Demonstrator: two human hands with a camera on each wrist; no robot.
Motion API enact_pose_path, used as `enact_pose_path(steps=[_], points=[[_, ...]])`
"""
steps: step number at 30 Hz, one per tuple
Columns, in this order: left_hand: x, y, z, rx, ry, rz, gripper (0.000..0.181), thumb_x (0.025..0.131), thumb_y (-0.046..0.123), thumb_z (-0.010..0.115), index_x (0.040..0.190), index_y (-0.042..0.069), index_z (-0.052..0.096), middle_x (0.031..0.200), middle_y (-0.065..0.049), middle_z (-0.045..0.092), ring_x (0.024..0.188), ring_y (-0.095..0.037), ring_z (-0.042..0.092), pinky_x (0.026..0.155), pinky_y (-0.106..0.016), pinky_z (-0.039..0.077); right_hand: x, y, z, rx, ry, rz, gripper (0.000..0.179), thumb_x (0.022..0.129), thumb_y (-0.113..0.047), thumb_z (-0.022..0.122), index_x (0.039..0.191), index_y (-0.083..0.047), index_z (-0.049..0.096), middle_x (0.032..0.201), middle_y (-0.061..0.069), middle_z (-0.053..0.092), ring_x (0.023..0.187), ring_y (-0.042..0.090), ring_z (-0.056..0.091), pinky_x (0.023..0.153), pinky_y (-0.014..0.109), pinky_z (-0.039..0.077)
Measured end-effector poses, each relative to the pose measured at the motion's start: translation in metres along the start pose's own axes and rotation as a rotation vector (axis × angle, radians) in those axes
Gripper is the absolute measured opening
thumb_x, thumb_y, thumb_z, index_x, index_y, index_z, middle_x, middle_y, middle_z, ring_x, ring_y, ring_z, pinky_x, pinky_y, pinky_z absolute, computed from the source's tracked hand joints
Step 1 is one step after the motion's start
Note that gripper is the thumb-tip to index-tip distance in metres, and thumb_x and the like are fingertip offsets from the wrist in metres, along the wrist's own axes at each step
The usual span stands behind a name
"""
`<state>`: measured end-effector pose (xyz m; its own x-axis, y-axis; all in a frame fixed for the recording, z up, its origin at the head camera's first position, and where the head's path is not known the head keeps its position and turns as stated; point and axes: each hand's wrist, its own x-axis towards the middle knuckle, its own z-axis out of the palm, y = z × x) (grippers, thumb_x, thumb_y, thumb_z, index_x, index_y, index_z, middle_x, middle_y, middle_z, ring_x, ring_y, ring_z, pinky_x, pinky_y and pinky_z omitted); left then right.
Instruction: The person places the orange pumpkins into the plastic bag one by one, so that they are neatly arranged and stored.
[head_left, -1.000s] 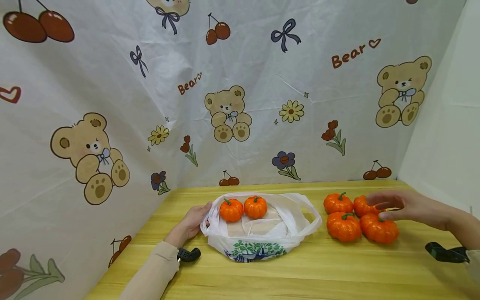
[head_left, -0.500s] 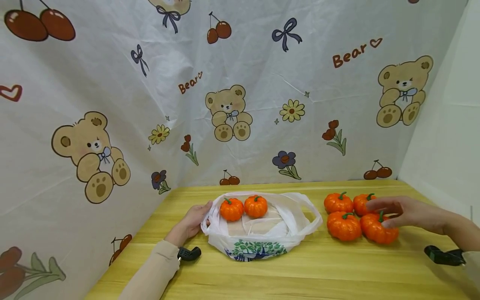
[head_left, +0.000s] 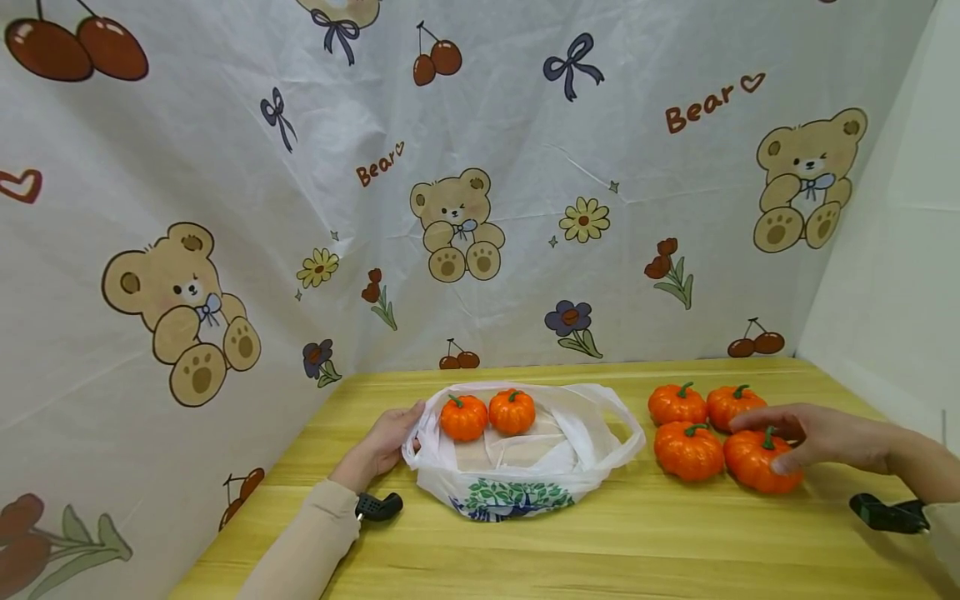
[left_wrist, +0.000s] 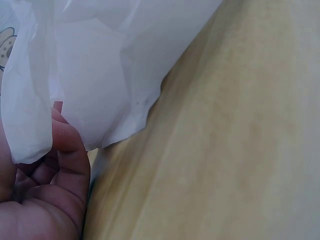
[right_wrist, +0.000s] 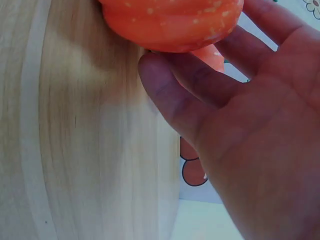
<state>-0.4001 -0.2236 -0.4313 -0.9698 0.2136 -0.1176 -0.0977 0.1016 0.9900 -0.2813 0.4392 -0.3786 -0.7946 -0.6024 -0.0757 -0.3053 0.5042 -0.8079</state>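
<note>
A white plastic carrier bag (head_left: pixel 435 486) with a green tree print lies with its mouth spread in the head view. Two small orange pumpkins (head_left: pixel 512 413) with green stems sit inside, at the left and middle. My left hand (head_left: pixel 388 437) grips the bag's left handle; in the left wrist view, the fingers (left_wrist: pixel 72 150) curl around the thin plastic. On the right, my right hand (head_left: pixel 843 437) holds the front right pumpkin (head_left: pixel 752 463) of a group, thumb at its near side and fingers behind. That pumpkin's speckled underside (right_wrist: pixel 172 25) shows between the fingers in the right wrist view.
Three more pumpkins (head_left: pixel 688 452) sit close beside the held one on the wooden table (head_left: pixel 600 550). A bear-print cloth (head_left: pixel 510 317) hangs behind and along the left. The bag's right handle loop (head_left: pixel 630 425) sticks out toward the pumpkins.
My right hand has come down and closed around the front right pumpkin, which has shifted slightly right and toward me. The left hand and bag have stayed in place.
</note>
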Motion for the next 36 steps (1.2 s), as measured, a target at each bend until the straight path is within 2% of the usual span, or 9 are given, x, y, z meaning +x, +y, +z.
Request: enact_pose_path(steps=[4,7,11,13,16,21,24,30,36], points=[[0.001,0.000,0.000,-0.001,0.001,0.001,0.047,0.110,0.043,0.045,0.109,0.000,0.064,0.073,0.002,0.062,0.054,-0.006,0.055,0.052,-0.021,0.051,0.000,0.002,0.000,-0.049,0.007,0.057,0.058,0.098,-0.012,0.067,0.152,-0.008,0.047,0.146,-0.027,0.047,0.118,-0.023,0.038,0.094,0.034,0.045],[0.001,-0.001,0.000,0.001,0.004,0.000,0.047,0.110,0.044,0.046,0.108,0.001,0.065,0.073,0.002,0.062,0.055,-0.006,0.055,0.053,-0.021,0.051,0.001,0.004,0.000,-0.093,0.013,0.091,0.060,0.097,-0.017,0.069,0.152,-0.012,0.047,0.157,0.000,0.044,0.117,-0.023,0.036,0.096,0.046,0.043],[0.001,-0.001,0.000,0.001,0.001,0.002,0.047,0.110,0.045,0.047,0.106,0.001,0.065,0.073,0.002,0.062,0.056,-0.006,0.056,0.054,-0.020,0.051,0.001,0.006,0.001,-0.114,0.012,0.110,0.060,0.097,-0.022,0.069,0.153,-0.015,0.048,0.159,0.029,0.035,0.118,-0.021,0.036,0.097,0.047,0.043],[0.001,-0.001,0.000,0.001,0.000,0.004,0.046,0.110,0.044,0.046,0.105,0.002,0.065,0.072,0.003,0.061,0.056,-0.006,0.055,0.054,-0.020,0.051,0.001,0.006,0.001,-0.120,0.013,0.110,0.060,0.097,-0.022,0.070,0.152,-0.016,0.048,0.159,0.025,0.038,0.117,-0.021,0.036,0.097,0.048,0.043],[0.001,-0.001,0.000,-0.001,0.001,0.002,0.045,0.111,0.041,0.045,0.103,0.002,0.066,0.071,0.003,0.061,0.056,-0.007,0.055,0.054,-0.020,0.051,0.000,0.006,0.002,-0.131,0.029,0.092,0.059,0.096,-0.021,0.071,0.151,-0.017,0.050,0.155,-0.001,0.045,0.117,-0.022,0.037,0.096,0.048,0.043],[0.001,-0.001,0.000,0.000,0.007,-0.004,0.045,0.111,0.042,0.045,0.102,0.003,0.066,0.071,0.002,0.061,0.055,-0.007,0.055,0.053,-0.021,0.051,-0.001,0.004,0.004,-0.125,0.057,0.055,0.059,0.094,-0.018,0.072,0.149,-0.017,0.052,0.140,-0.036,0.047,0.119,-0.021,0.039,0.091,0.028,0.045],[0.001,0.001,0.000,0.000,0.010,-0.002,0.045,0.111,0.042,0.046,0.102,0.003,0.066,0.072,0.002,0.061,0.055,-0.007,0.055,0.053,-0.021,0.051,-0.001,0.002,0.002,-0.116,0.056,0.057,0.059,0.094,-0.017,0.071,0.149,-0.016,0.052,0.144,-0.027,0.049,0.120,-0.020,0.039,0.089,0.022,0.045],[0.000,0.001,0.000,0.010,0.006,-0.002,0.044,0.111,0.041,0.045,0.100,0.003,0.065,0.071,0.002,0.061,0.056,-0.007,0.055,0.053,-0.021,0.051,-0.003,-0.002,-0.004,-0.142,0.046,0.096,0.058,0.096,-0.020,0.069,0.150,-0.017,0.050,0.155,0.012,0.043,0.115,-0.020,0.040,0.092,0.042,0.046],[-0.001,0.001,0.000,0.017,0.006,0.005,0.045,0.110,0.043,0.046,0.100,0.003,0.064,0.070,0.002,0.060,0.056,-0.006,0.055,0.053,-0.020,0.050,-0.003,-0.009,-0.011,-0.106,0.029,0.104,0.061,0.096,-0.019,0.068,0.153,-0.017,0.047,0.148,-0.011,0.048,0.117,-0.013,0.044,0.091,0.039,0.048]])
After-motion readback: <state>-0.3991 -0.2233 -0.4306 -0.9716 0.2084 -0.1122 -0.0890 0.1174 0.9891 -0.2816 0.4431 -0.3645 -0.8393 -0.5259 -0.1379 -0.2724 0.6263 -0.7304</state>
